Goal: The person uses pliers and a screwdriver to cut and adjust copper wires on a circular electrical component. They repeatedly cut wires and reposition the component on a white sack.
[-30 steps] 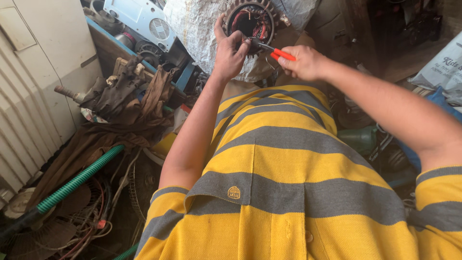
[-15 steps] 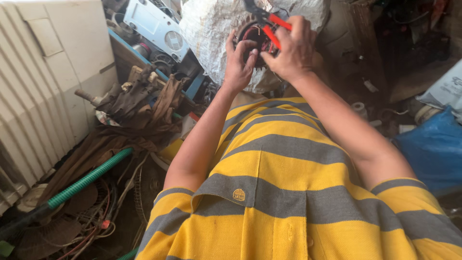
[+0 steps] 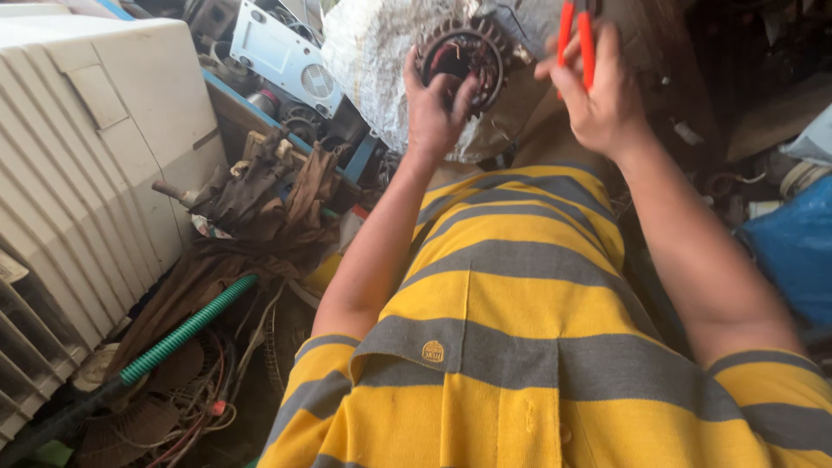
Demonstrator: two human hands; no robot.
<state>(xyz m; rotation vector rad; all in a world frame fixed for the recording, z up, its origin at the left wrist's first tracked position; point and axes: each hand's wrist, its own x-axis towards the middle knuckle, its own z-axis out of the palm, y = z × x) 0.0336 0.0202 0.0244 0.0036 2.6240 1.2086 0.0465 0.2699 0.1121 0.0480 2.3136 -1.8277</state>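
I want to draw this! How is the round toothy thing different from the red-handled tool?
The round, dark metal motor ring with toothed rim is wide and circular; the red-handled pliers are thin and straight. The ring is dark with reddish wire inside; the pliers' handles are bright red. The left hand holds the ring by its lower edge; the right hand wraps its grip around the pliers, which point upward. Both are held up in front of the striped yellow-and-grey shirt.
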